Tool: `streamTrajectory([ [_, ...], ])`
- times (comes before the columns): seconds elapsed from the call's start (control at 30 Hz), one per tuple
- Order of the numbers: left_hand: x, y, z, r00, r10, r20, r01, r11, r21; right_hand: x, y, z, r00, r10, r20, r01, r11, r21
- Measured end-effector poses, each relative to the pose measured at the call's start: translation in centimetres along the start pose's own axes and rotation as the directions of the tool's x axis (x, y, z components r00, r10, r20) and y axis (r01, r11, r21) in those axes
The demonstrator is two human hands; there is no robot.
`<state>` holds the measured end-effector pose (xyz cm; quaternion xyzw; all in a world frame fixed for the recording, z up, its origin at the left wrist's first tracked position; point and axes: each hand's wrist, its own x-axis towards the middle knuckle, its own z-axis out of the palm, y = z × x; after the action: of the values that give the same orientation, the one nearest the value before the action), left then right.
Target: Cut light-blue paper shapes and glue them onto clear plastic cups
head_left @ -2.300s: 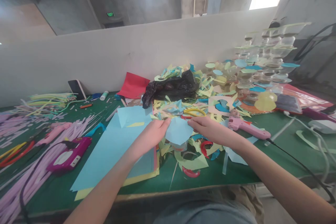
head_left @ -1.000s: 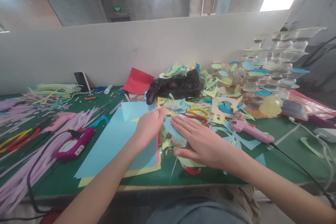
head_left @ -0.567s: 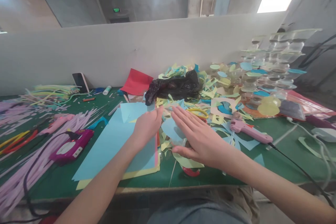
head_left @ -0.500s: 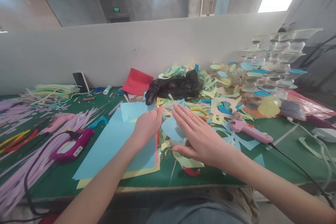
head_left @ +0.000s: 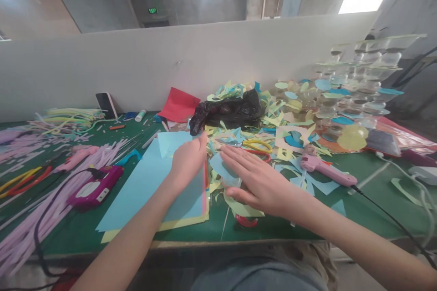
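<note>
My left hand [head_left: 187, 158] is closed above the right edge of a stack of blue paper [head_left: 143, 195]. Its fingers curl away from me, so whatever they hold, if anything, is hidden. My right hand [head_left: 261, 182] is stretched out flat, fingers together and thumb apart. It is over a light blue paper disc [head_left: 221, 166] and partly covers it. Paper offcuts lie around and under this hand, among them a pale green piece [head_left: 251, 207]. Beyond its fingers are yellow-handled scissors [head_left: 259, 146], and a red handle [head_left: 246, 221] shows below.
A pink glue gun [head_left: 327, 170] with its cord lies on the right, near stacked clear plastic cups [head_left: 372, 70]. A black plastic bag [head_left: 228, 111] and red paper [head_left: 179, 104] are behind. On the left are lilac pipe cleaners [head_left: 61, 200] and a purple corded box [head_left: 97, 186].
My left hand has drawn slightly left, away from the right hand. The right hand has lowered a little and covers more of the blue disc. The yellow-handled scissors show more.
</note>
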<state>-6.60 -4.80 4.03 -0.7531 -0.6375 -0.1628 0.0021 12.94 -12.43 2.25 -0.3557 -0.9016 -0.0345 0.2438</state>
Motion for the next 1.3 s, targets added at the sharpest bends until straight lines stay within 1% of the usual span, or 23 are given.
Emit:
streamTrajectory([
  [0.1, 0.1, -0.2, -0.2, 1.0, 0.009, -0.016, -0.009, 1.0, 0.016, 0.1, 0.1, 0.1, 0.995, 0.021, -0.095, -0.024, 0.999, -0.032],
  [0.17, 0.2, -0.3, -0.1, 1.0, -0.001, -0.019, 0.001, 1.0, -0.009, 0.1, 0.0, 0.2, 0.997, -0.016, -0.071, 0.013, 0.999, -0.047],
  [0.27, 0.3, -0.4, 0.1, 1.0, -0.027, -0.007, 0.027, 0.998, -0.05, 0.1, -0.2, 0.4, 0.995, -0.084, 0.048, 0.086, 0.995, -0.049],
  [0.3, 0.4, -0.4, 0.1, 1.0, -0.027, -0.003, 0.027, 0.998, -0.051, 0.1, -0.2, 0.4, 0.994, -0.09, 0.055, 0.093, 0.994, -0.053],
  [0.33, 0.4, -0.4, 0.2, 1.0, -0.024, -0.002, 0.024, 0.999, -0.048, 0.2, -0.3, 0.4, 0.996, -0.086, 0.033, 0.088, 0.994, -0.062],
  [0.43, 0.3, -0.4, 0.2, 1.0, 0.008, -0.017, -0.009, 0.999, -0.031, 0.3, -0.4, 0.5, 0.996, -0.046, -0.082, 0.039, 0.996, -0.083],
  [0.47, 0.3, -0.4, 0.3, 1.0, 0.01, -0.019, -0.011, 1.0, -0.027, 0.3, -0.4, 0.6, 0.995, -0.036, -0.089, 0.029, 0.997, -0.078],
  [0.57, 0.3, -0.4, 0.3, 1.0, 0.003, -0.016, -0.003, 1.0, 0.002, 0.3, -0.4, 0.6, 0.999, -0.034, -0.006, 0.034, 0.999, -0.022],
  [0.63, 0.3, -0.5, 0.3, 1.0, 0.008, -0.014, -0.007, 1.0, 0.019, 0.4, -0.4, 0.3, 1.0, -0.027, 0.008, 0.027, 1.0, -0.003],
  [0.77, 0.2, -0.5, 0.3, 1.0, 0.002, -0.021, -0.002, 1.0, -0.005, 0.6, -0.3, -0.1, 0.987, 0.013, -0.157, -0.024, 0.997, -0.067],
  [0.8, 0.2, -0.5, 0.3, 1.0, 0.002, -0.024, -0.002, 1.0, -0.012, 0.6, -0.2, 0.1, 0.986, 0.013, -0.168, -0.026, 0.997, -0.074],
  [0.83, 0.2, -0.5, 0.4, 1.0, 0.006, -0.024, -0.006, 1.0, -0.016, 0.6, -0.2, 0.3, 0.989, 0.005, -0.147, -0.016, 0.997, -0.07],
  [0.93, 0.2, -0.6, 0.4, 1.0, 0.007, -0.022, -0.008, 0.999, -0.036, 0.5, -0.2, 1.0, 0.999, -0.036, -0.01, 0.035, 0.999, -0.007],
  [0.97, 0.3, -0.6, 0.4, 1.0, 0.001, -0.023, -0.003, 0.998, -0.058, 0.5, -0.1, 1.0, 0.999, -0.034, 0.008, 0.034, 0.999, 0.017],
  [1.03, 0.3, -0.7, 0.4, 1.0, -0.008, -0.017, 0.005, 0.987, -0.162, 0.7, 0.1, 0.3, 0.999, 0.018, -0.042, -0.016, 0.999, 0.038],
  [1.1, 0.4, -0.7, 0.4, 1.0, -0.011, 0.02, 0.018, 0.933, -0.36, 1.1, 0.6, -0.9, 0.981, 0.114, -0.156, -0.112, 0.994, 0.02],
  [1.17, 0.5, -0.6, 0.3, 0.995, 0.01, 0.101, 0.051, 0.811, -0.583, 1.6, 1.7, -2.1, 0.934, 0.24, -0.263, -0.249, 0.969, 0.001],
  [1.2, 0.6, -0.5, 0.2, 0.988, 0.026, 0.151, 0.082, 0.741, -0.666, 1.9, 2.4, -2.5, 0.907, 0.309, -0.287, -0.322, 0.947, 0.002],
  [1.23, 0.6, -0.4, 0.1, 0.978, 0.043, 0.206, 0.122, 0.683, -0.72, 2.0, 3.2, -2.8, 0.881, 0.378, -0.285, -0.394, 0.919, 0.002],
  [1.27, 0.5, -0.2, 0.0, 0.963, 0.059, 0.263, 0.165, 0.642, -0.749, 2.2, 4.2, -2.8, 0.856, 0.449, -0.257, -0.467, 0.884, -0.007],
  [1.3, 0.4, -0.1, -0.2, 0.945, 0.076, 0.317, 0.205, 0.618, -0.759, 2.3, 5.1, -2.6, 0.839, 0.512, -0.184, -0.526, 0.85, -0.032],
])
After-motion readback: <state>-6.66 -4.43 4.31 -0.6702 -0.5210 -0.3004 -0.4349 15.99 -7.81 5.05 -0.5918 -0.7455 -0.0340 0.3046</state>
